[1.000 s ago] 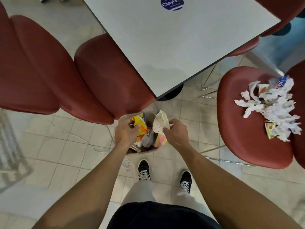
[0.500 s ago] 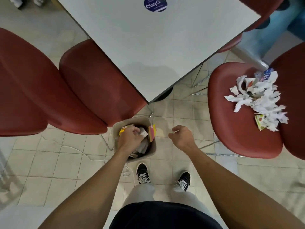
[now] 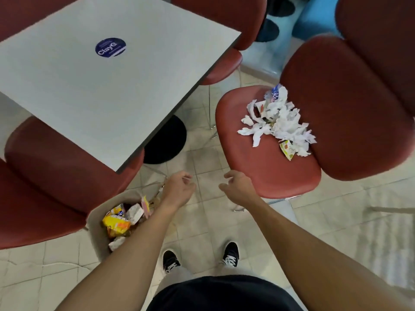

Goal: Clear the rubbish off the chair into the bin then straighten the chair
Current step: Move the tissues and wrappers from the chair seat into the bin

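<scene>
Both hands empty, fingers loosely curled, touching nothing: left hand [image 3: 178,190] hangs over floor just past bin [image 3: 96,223] rim, right hand [image 3: 238,187] near chair [image 3: 258,167] front edge. Rubbish [image 3: 280,122] pile sits on seat at 2 o'clock; bin w/ wrappers at 8 o'clock.

One white table [image 3: 107,90], one blue round sticker [image 3: 110,47] on it. One bin [image 3: 95,223] on the floor. One heap of crumpled paper [image 3: 278,122], pieces too tangled to count. Two hands: left hand [image 3: 178,190], right hand [image 3: 238,187]. Two black sneakers [image 3: 171,261].
</scene>
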{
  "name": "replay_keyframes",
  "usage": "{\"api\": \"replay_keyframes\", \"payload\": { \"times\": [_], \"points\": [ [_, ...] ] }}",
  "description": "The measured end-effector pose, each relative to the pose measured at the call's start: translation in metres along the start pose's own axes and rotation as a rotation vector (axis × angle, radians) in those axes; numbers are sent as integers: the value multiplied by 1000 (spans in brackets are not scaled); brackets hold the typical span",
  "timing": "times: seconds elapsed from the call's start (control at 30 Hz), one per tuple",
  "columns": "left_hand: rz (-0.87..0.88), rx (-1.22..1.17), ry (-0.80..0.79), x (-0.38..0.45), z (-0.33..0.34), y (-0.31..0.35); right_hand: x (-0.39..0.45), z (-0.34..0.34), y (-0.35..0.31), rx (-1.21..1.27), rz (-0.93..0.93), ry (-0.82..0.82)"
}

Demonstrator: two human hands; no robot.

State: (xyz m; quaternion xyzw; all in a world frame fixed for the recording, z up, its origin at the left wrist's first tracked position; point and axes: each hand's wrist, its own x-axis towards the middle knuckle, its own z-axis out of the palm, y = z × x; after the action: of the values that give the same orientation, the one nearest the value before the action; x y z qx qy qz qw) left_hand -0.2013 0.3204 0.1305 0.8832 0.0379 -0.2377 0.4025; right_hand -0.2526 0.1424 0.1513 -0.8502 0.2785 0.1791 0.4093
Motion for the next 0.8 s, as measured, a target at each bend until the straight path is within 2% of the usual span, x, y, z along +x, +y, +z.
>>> {"api": "replay_keyframes", "payload": {
  "times": [0.33,0.8],
  "points": [
    [91,112,-156,35,99,108,35,-113,78,78,118,127],
    [214,296,-345,165,172,209,142,-180,110,226,337,228]
  ]
}}
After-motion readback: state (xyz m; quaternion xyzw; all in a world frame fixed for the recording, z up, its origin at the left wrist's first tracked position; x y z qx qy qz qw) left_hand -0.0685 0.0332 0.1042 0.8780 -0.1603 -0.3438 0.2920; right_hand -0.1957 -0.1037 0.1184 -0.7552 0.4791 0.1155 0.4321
